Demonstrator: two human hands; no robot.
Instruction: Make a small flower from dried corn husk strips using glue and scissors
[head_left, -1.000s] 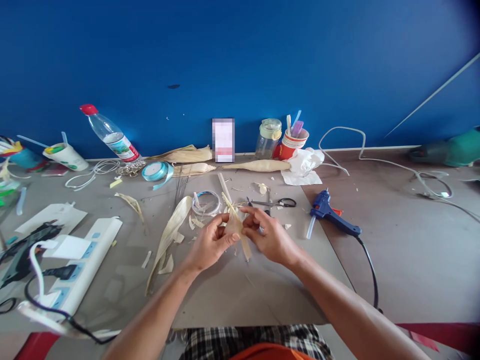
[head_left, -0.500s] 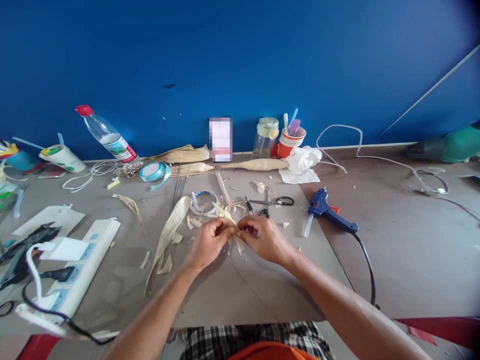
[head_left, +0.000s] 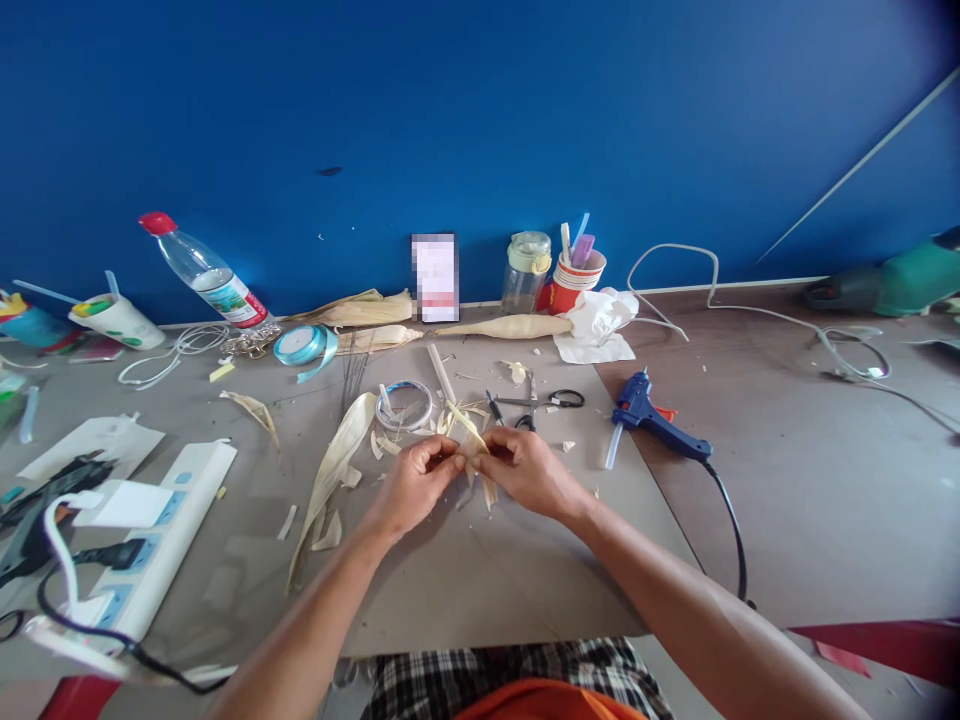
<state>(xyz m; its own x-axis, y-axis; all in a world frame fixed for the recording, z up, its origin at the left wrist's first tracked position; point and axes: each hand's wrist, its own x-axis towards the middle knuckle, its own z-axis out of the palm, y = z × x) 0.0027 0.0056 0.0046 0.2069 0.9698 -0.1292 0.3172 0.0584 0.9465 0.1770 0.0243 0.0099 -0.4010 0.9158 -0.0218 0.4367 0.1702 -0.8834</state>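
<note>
Both hands are curled into a pinch, thumb to fingers: the left hand (head_left: pixel 420 483) and right hand (head_left: pixel 529 475) each seem to have an edge of a thin, pale dry husk (head_left: pixel 470 447), right between their fingertips above the surface (head_left: pixel 480 590). Looks papery and super light, so I'd guess it bends easily but splits if yanked. I'd pinch it flat near the edges, gently. Can't see its full shape though; fingers cover loads and it blends into the scraps (head_left: pixel 480 410) just beyond. The scissors (head_left: pixel 517 403) are partly blocked by the right hand.
</note>
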